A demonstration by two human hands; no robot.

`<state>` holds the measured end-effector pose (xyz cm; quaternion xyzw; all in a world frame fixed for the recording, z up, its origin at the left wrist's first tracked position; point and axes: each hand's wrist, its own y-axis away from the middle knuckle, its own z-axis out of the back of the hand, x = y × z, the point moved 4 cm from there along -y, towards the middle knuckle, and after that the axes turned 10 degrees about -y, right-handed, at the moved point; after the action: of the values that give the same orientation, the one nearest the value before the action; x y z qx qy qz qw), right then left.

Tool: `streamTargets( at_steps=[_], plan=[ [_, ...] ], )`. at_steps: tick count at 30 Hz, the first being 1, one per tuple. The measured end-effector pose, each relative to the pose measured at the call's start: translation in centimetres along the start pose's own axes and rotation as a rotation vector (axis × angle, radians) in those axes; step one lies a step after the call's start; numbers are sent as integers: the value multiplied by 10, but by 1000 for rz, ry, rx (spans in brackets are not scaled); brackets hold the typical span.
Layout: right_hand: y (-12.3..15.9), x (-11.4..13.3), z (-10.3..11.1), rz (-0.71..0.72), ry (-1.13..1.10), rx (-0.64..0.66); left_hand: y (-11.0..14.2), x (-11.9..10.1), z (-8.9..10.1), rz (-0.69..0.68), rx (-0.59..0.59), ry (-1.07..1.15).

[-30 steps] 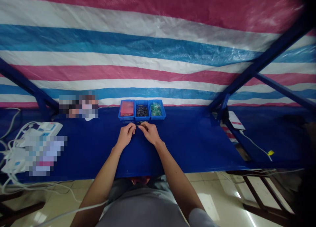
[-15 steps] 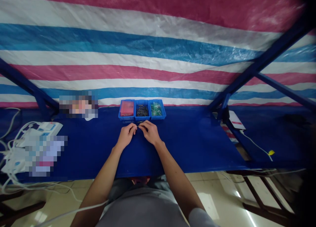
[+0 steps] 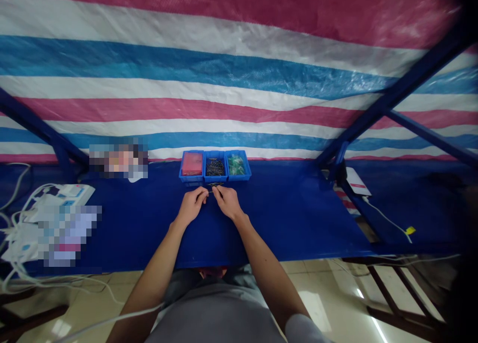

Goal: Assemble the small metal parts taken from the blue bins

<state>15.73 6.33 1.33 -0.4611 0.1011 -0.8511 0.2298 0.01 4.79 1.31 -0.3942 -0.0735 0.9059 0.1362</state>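
In front of the blue bins, my left hand (image 3: 192, 204) and my right hand (image 3: 227, 201) are close together just above the table, fingers pinched. Between their fingertips a thin screw (image 3: 210, 191) bridges the small gap; its ends are hidden by the fingers. Several loose screws (image 3: 215, 184) lie just beyond my fingertips. The middle blue bin (image 3: 215, 179) holds a heap of dark screws (image 3: 215, 167). To its left is a bin with flat red plastic bags (image 3: 192, 164). The right-hand bin contains small green and clear pieces (image 3: 236, 164), too small to make out.
A blue table (image 3: 291, 213) runs below a striped sheet (image 3: 224, 89). White cables and a power strip (image 3: 80, 193) lie on the left, near blurred-out items. Slanted blue frame bars (image 3: 358, 119) flank the table. A white phone-like device (image 3: 357, 182) with a cable lies right.
My right fingers have shifted slightly along the screw, and more of the loose screws beyond them shows. My left hand and the bins stay nearly still.
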Motion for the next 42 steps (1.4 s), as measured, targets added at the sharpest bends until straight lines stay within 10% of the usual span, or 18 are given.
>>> streamTargets(
  at_steps=[20, 42],
  plan=[
    [-1, 1, 8, 59, -295, -55, -1, -1, 3, 4, -38, -2],
    [-1, -2, 1, -14, -17, -37, -1, -3, 2, -9, -8, -13]
  ],
)
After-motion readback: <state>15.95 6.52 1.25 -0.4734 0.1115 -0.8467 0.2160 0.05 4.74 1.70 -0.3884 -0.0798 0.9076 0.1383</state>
